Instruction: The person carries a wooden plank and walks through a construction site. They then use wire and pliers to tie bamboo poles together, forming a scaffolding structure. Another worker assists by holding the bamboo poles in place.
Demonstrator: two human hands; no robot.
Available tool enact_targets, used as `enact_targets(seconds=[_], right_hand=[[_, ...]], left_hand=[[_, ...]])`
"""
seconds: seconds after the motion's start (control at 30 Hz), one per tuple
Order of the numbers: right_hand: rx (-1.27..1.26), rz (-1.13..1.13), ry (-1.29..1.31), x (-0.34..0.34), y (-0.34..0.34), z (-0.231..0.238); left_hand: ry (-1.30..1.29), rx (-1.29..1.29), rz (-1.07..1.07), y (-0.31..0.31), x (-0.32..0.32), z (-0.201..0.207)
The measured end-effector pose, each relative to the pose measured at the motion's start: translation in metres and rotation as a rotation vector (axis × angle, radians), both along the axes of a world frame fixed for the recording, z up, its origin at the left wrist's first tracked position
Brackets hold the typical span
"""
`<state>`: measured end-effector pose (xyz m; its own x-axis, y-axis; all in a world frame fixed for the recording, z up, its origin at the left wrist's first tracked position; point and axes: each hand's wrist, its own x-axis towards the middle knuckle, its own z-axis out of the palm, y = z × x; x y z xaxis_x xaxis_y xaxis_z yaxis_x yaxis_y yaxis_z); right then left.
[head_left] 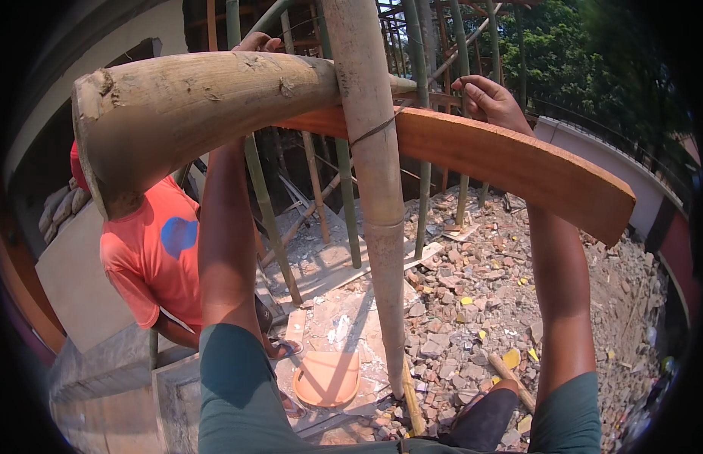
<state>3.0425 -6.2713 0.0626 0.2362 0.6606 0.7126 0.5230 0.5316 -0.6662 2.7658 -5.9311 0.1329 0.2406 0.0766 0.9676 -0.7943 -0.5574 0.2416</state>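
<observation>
A thick horizontal bamboo pole (238, 83) and a reddish wooden plank (480, 155) meet an upright bamboo pole (370, 91) in front of me. A thin dark tie (374, 132) wraps around the upright pole where they cross. Both my arms reach up and past the timber. My left hand (257, 43) is partly hidden behind the horizontal bamboo; its curled fingers hold a thin dark wire (294, 32). To the right of the crossing, beyond the plank, my right hand (491, 102) pinches a thin dark strand between thumb and fingers.
A person in an orange shirt (158, 246) stands below left, partly behind the bamboo. Broken brick rubble (465, 318) covers the ground at right. An orange plastic basin-like object (326, 378) lies below. Several bamboo props (419, 189) stand ahead; a wall (593, 151) runs along the right.
</observation>
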Motion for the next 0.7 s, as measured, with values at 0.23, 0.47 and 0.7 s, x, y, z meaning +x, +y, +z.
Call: enact_targets(seconds=[0.23,0.47,0.7], right_hand=[[-0.158,-0.167,0.078,-0.064,0.012,-0.097],[0.018,0.269,0.621,-0.143,0.015,-0.120],[0.229,0.917,1.137,-0.175,0.031,-0.121]], left_hand=[[0.643,-0.621,-0.487,-0.078,-0.060,-0.131],[0.471,-0.844,-0.704,-0.146,-0.052,-0.142],[0.517,-0.792,-0.933,-0.161,-0.040,-0.149]])
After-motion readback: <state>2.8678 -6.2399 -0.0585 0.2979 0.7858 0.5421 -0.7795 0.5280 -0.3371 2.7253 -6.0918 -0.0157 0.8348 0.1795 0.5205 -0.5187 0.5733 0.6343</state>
